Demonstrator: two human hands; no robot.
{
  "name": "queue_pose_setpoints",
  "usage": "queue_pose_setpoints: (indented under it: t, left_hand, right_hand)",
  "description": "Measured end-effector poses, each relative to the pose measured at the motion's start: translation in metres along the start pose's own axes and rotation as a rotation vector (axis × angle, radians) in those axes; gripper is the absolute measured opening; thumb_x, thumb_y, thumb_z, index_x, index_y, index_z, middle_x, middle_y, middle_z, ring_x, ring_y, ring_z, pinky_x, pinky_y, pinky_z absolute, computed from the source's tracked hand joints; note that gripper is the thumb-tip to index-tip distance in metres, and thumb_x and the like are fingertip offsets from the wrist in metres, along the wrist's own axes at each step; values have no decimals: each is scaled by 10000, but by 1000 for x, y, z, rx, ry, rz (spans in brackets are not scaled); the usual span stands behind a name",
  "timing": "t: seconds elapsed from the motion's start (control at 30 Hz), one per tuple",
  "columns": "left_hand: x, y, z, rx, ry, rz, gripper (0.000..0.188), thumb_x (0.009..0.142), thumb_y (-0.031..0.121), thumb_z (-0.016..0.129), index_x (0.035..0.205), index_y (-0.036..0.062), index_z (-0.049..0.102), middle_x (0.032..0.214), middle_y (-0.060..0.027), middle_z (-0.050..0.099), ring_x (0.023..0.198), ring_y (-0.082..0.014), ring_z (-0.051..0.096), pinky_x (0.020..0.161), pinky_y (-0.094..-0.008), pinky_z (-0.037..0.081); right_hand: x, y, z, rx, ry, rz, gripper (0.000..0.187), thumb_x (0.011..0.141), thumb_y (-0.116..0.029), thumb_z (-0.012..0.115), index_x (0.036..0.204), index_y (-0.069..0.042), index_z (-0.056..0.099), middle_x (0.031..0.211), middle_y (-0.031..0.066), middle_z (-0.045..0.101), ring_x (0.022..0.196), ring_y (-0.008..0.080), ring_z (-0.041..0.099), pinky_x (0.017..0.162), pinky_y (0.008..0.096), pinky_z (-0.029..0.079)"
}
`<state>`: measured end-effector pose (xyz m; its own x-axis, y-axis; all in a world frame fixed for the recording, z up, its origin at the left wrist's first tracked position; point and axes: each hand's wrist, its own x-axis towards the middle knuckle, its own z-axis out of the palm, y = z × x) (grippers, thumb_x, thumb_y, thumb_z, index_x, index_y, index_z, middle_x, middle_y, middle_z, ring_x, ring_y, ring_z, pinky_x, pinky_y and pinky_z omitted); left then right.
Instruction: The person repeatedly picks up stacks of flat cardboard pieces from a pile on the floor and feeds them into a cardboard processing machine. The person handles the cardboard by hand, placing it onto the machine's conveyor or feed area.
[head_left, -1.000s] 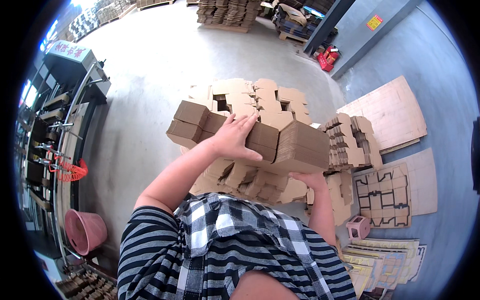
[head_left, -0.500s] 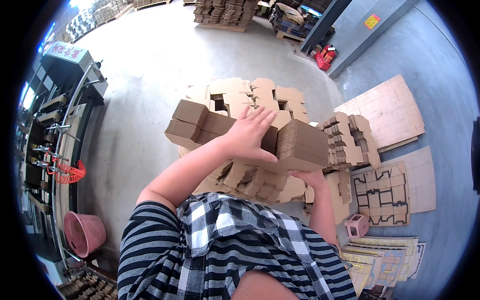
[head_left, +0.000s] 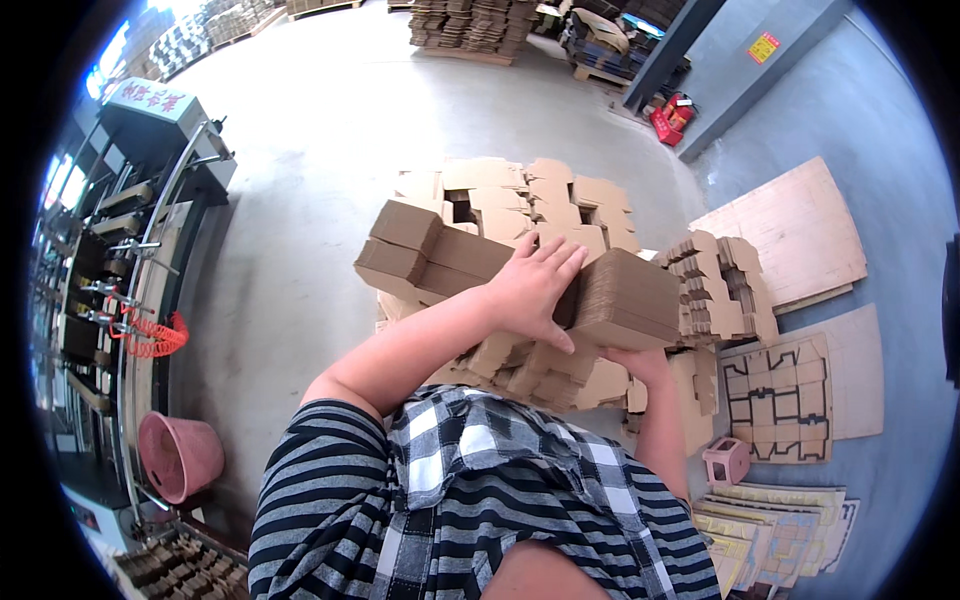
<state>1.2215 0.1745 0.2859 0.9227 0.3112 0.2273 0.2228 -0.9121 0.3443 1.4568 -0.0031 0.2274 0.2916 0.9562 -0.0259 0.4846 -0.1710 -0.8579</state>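
Note:
A thick bundle of stacked brown cardboard box blanks (head_left: 627,300) lies crosswise in front of me, above a larger pile of flat cardboard blanks (head_left: 490,190). My left hand (head_left: 537,290) rests on the narrow middle of the bundle, fingers spread and thumb apart, beside the raised right end. Beneath that right end is my right hand (head_left: 640,364), which supports it from the near side; most of its fingers are hidden under the cardboard. The bundle's left end (head_left: 400,245) juts out past my left forearm.
More stacked blanks (head_left: 715,285) stand at the right. Flat boards (head_left: 790,240) and a pink stool (head_left: 727,460) are near the wall. Along the left runs a machine (head_left: 150,230) with a coiled orange hose (head_left: 160,335) and a pink basket (head_left: 180,457). A loaded pallet (head_left: 470,30) stands far back.
The whole view has shifted, so the scene sits slightly further right. My left hand has slid a little right and nearer along the bundle. My right hand stays under its right end.

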Motion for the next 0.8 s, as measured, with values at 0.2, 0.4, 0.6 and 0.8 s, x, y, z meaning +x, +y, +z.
queue_pose_setpoints:
  t: [0.2,0.4,0.6,0.8]
  left_hand:
    - [-40,-34,-25,280,-132,-227,1288,513,625,795,1446,-56,223,1488,-219,298,1411,-370,225,1155,-531,113]
    - [-34,-33,5,368,-139,-213,1216,551,581,791,1434,-58,252,1464,-227,329,1389,-372,271,1150,-514,155]
    - [-32,-30,12,295,-58,-235,1185,574,585,774,1422,-69,265,1461,-247,320,1381,-378,280,1146,-496,171]
    - [-32,-32,12,308,-55,-206,1187,594,633,738,1419,-77,263,1455,-247,324,1367,-379,292,1140,-495,172]
  right_hand:
    - [-4,-1,-2,-18,-27,44,387,662,-74,830,1004,-11,663,918,55,685,817,129,636,674,296,540]
    - [-1,-2,0,66,-38,43,356,670,-92,831,979,-16,671,890,48,682,803,130,632,683,294,532]
    - [1,14,-4,7,-56,-1,418,664,-103,840,1031,-14,662,977,56,680,887,138,629,738,303,529]
    - [-1,27,-8,47,-37,15,489,649,-129,853,1083,-20,655,1037,71,677,964,161,618,828,318,511]
